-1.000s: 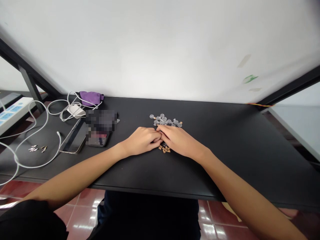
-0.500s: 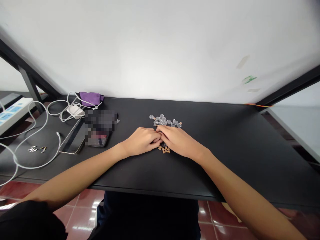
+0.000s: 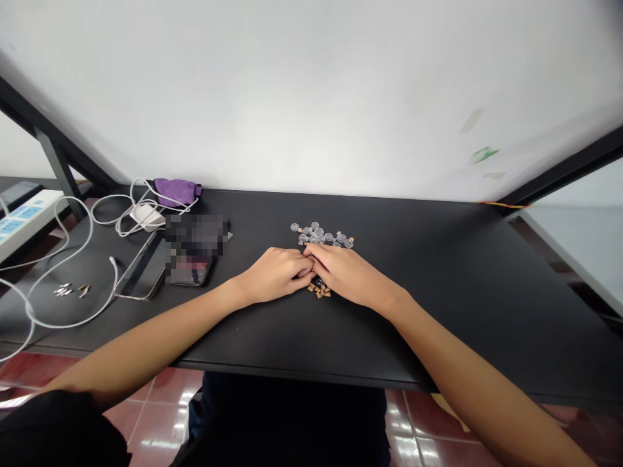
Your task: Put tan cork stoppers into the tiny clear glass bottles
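My left hand [image 3: 280, 275] and my right hand [image 3: 348, 274] meet over the middle of the black table, fingers curled and touching at the tips. Both look closed in a pinch; whatever lies between the fingers is hidden. Just beyond them is a loose pile of small clear round discs [image 3: 318, 233], with a few tan bits among them. On the near side, several small tan square pieces [image 3: 321, 292] lie scattered below my fingers. One clear disc [image 3: 320, 282] rests by the tan pieces, partly covered by my right hand.
On the left are a phone [image 3: 142, 266], a second phone [image 3: 191, 271] partly blurred out, a white charger [image 3: 146, 216] with a looping cable, a purple pouch [image 3: 178, 192] and small metal pieces [image 3: 63, 290]. A power strip [image 3: 29, 217] is at far left. A white wall [image 3: 311, 97] rises behind the black table [image 3: 462, 279].
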A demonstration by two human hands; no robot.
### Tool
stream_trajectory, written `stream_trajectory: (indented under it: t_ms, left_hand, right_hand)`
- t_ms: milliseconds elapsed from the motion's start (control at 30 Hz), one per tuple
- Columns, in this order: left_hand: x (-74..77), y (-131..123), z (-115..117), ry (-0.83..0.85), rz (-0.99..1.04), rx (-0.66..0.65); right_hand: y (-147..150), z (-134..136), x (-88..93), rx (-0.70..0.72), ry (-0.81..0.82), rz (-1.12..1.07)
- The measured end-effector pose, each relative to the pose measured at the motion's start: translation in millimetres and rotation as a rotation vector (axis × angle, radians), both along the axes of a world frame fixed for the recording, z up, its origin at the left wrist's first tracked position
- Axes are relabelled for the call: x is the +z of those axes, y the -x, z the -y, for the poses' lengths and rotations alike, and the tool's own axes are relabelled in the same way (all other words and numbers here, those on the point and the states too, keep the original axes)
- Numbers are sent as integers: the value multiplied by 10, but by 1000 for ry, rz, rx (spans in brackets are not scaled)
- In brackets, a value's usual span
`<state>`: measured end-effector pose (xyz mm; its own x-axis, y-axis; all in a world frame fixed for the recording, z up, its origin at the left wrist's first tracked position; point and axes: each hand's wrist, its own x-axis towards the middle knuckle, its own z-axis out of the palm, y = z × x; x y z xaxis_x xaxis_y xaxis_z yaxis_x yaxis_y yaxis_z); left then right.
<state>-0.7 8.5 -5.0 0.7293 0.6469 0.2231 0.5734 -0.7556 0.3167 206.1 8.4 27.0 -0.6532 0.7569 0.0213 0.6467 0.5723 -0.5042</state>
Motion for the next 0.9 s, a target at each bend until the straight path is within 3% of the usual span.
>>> stream_trajectory:
  t_ms: [900]
  left_hand:
    - [9,-5,-6,-11,-21,2]
  right_hand:
    - [-2,-3,-12,14,-10,18]
